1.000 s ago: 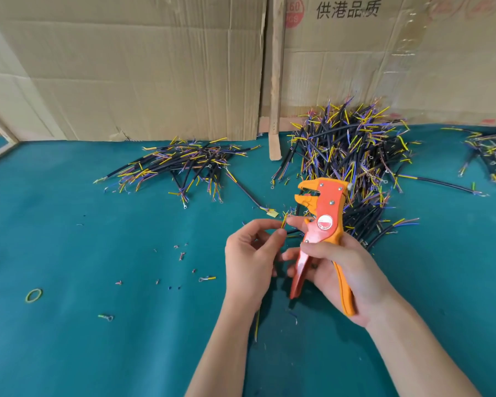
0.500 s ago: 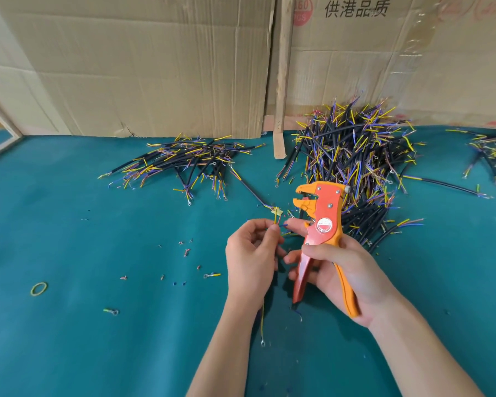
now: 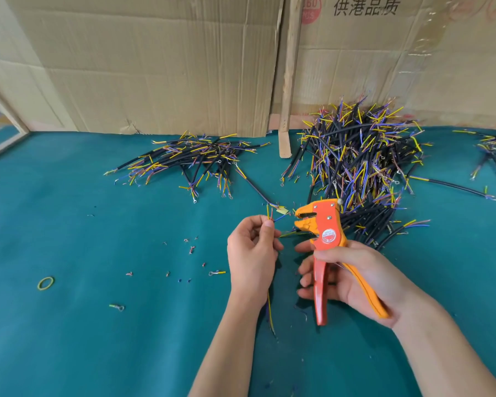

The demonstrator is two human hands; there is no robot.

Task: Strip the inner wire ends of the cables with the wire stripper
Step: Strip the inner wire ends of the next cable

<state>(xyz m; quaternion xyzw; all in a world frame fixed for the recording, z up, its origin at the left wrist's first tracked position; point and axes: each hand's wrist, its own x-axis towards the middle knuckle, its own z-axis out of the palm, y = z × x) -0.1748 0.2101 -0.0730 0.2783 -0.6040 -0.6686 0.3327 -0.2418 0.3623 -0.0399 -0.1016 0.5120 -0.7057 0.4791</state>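
Stripper shifted right, left hand pinching wires

Teal mat covers whole work surface, smooth, evenly lit. Flattened cardboard sheets stand upright along far edge as backdrop, creased, with torn lower edge. Right sheet bears red round stamp and black printed characters. Narrow wooden slat leans over seam between sheets. At far left, pale frame, possibly window or mirror edge.

Orange wire stripper upright, head open beside held cable's wire ends
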